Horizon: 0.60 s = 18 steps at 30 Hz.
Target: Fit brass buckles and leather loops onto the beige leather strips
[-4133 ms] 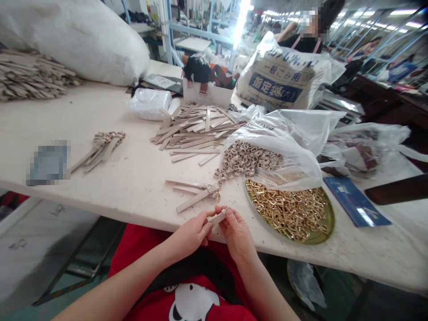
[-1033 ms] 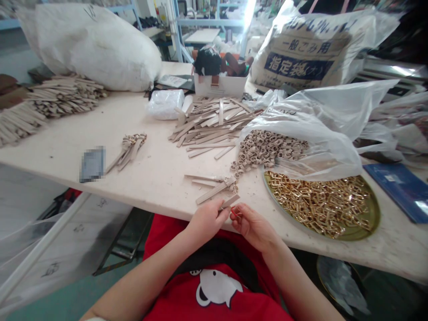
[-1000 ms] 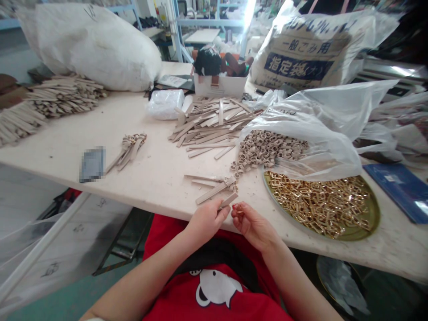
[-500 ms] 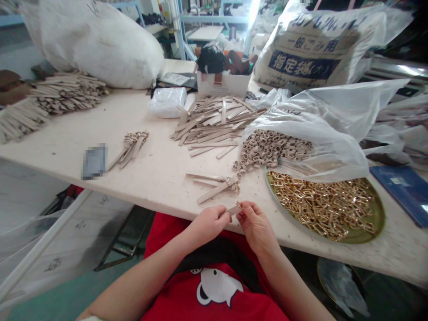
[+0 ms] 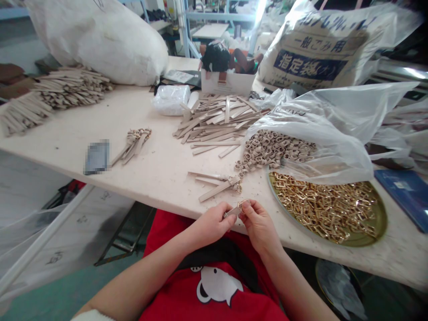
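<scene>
Just over the table's front edge, my left hand (image 5: 216,223) is closed around a short beige strap (image 5: 231,213). My right hand (image 5: 259,220) pinches a small gold buckle (image 5: 240,205) at the far end of that strap; the fingertips partly hide it. A few beige straps with buckles (image 5: 219,189) lie crossed on the table just beyond my hands. To the right, a round tray (image 5: 381,223) holds a heap of gold buckles (image 5: 324,207). Small beige loops (image 5: 264,149) spill from a clear plastic bag (image 5: 334,120) behind the tray.
Loose beige straps (image 5: 217,116) are piled mid-table, with a white box (image 5: 227,83) behind. A small strap bundle (image 5: 133,145) and a pixelated object (image 5: 96,157) lie left. More straps (image 5: 73,87), a large white sack (image 5: 100,40), a printed bag (image 5: 310,49) and a blue booklet (image 5: 403,191) surround them.
The view has shifted slightly. My hands stay together at the strap's buckle end, with the strap turned a little and the left fingers nearer the buckle.
</scene>
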Available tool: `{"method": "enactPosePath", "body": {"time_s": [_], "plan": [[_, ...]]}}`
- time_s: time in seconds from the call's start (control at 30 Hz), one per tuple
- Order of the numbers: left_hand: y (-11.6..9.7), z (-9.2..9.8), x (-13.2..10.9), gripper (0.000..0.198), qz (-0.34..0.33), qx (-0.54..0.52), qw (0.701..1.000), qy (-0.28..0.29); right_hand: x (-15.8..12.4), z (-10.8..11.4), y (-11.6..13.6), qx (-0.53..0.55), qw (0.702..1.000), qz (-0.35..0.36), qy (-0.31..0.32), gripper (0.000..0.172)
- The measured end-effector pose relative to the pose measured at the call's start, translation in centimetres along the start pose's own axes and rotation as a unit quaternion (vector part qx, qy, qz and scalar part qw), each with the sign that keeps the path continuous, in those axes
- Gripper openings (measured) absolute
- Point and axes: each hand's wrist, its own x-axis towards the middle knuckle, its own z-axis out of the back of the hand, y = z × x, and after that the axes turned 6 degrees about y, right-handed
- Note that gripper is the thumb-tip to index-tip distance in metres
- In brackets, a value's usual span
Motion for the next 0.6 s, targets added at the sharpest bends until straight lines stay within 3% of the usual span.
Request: {"method": "enactPosePath", "body": {"time_s": [0.13,0.27,0.37,0.47,0.53,0.6], "plan": [[0.5,-0.3,0.2,0.022,0.001,-0.046,0.999,-0.019,-0.5,-0.3,-1.3,-0.049,0.998,0.014,0.036,0.016],[0.9,-0.5,0.5,0.023,0.041,-0.120,0.992,0.020,-0.9,-0.1,-1.6,-0.111,0.993,0.021,0.025,0.019],[0.9,-0.6,0.6,0.021,0.062,-0.197,0.977,0.053,-0.8,-0.2,-0.9,-0.089,0.995,-0.015,0.038,0.024],[0.8,-0.9,0.8,0.019,0.073,-0.228,0.970,0.049,-0.8,-0.4,-0.3,-0.067,0.995,-0.049,0.050,0.026],[0.9,-1.2,0.8,0.020,0.087,-0.219,0.971,0.026,-1.0,-0.4,-0.1,-0.157,0.987,0.001,0.025,0.025],[0.9,-1.3,0.8,0.022,0.089,-0.185,0.979,-0.002,-1.2,-0.2,-0.1,-0.285,0.954,0.095,-0.009,0.021]]}}
